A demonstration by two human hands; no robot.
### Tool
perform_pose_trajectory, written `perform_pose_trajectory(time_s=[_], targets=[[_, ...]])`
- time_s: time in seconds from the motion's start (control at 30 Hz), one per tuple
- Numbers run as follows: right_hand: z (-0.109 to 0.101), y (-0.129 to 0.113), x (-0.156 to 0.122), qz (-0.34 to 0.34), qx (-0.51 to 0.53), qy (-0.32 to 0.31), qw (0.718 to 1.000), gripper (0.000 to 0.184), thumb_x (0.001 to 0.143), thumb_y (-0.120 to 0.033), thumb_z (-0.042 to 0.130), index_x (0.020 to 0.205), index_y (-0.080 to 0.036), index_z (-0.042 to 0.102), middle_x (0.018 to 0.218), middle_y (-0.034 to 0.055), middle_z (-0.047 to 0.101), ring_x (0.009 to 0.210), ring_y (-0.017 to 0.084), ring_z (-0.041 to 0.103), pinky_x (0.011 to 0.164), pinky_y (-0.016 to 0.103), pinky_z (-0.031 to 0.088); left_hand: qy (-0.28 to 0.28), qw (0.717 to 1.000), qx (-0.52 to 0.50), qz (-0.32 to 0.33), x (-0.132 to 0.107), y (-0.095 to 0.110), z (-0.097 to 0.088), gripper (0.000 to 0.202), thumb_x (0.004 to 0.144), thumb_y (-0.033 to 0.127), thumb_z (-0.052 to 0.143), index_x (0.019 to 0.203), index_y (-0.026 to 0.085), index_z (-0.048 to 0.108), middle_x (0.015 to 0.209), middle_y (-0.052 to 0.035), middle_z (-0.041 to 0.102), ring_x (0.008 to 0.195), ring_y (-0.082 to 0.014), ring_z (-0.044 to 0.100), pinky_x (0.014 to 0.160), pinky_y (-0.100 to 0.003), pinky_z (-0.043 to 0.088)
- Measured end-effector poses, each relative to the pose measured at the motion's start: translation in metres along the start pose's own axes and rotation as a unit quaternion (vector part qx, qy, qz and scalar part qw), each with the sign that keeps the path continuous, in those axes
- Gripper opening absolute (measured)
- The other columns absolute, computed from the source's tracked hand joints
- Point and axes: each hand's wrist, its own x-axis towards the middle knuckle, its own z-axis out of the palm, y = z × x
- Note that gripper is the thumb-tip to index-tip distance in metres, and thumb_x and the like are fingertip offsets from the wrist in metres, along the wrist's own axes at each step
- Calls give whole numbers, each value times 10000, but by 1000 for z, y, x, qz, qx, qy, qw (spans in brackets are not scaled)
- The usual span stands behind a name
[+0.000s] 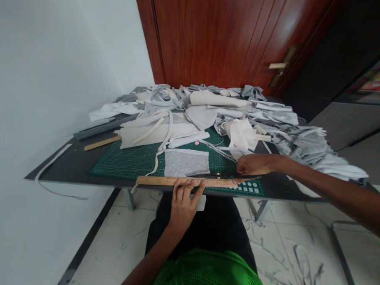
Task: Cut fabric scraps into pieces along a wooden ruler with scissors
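A long wooden ruler (163, 181) lies along the near edge of a green cutting mat (129, 158). My left hand (184, 201) presses on the ruler from the near side, fingers laid flat over it. A grey fabric rectangle (186, 162) lies on the mat just behind the ruler. My right hand (253, 164) is closed at the right end of the ruler, gripping scissors (218, 175) whose dark blades point left along the fabric's near edge.
A dark table (66, 162) carries a large heap of white and grey cloth pieces (229, 115) at the back and right. A second wooden stick (102, 143) lies at the left. Fabric scraps litter the floor (298, 256). A red-brown door (226, 39) stands behind.
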Motion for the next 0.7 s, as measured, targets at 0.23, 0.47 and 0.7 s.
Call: perform_pose_trajectory(time_s=[0.23,0.47,0.7], targets=[[0,0,1,-27,-46,45,998,542,856,-629,540,532,-213,416,531,-39,362,509,111,360,530,297,229,-6,1000,7,2,0,0,-1,457,948,151,698,1391,252,654,1114,-101,662,1013,-231,629,1128,-538,482],[1,-7,-7,13,-99,59,993,418,837,-539,546,572,-221,480,574,-8,483,542,144,435,553,308,266,-5,1000,9,0,0,0,-1,424,968,150,665,1380,248,660,1104,-104,662,1023,-233,627,1125,-540,488],[2,-6,1,-6,-99,66,993,479,858,-581,531,552,-216,474,561,-2,490,552,140,440,571,303,263,-12,1000,9,2,0,0,-1,449,945,148,696,1380,252,660,1124,-105,658,1044,-244,621,1114,-531,494]])
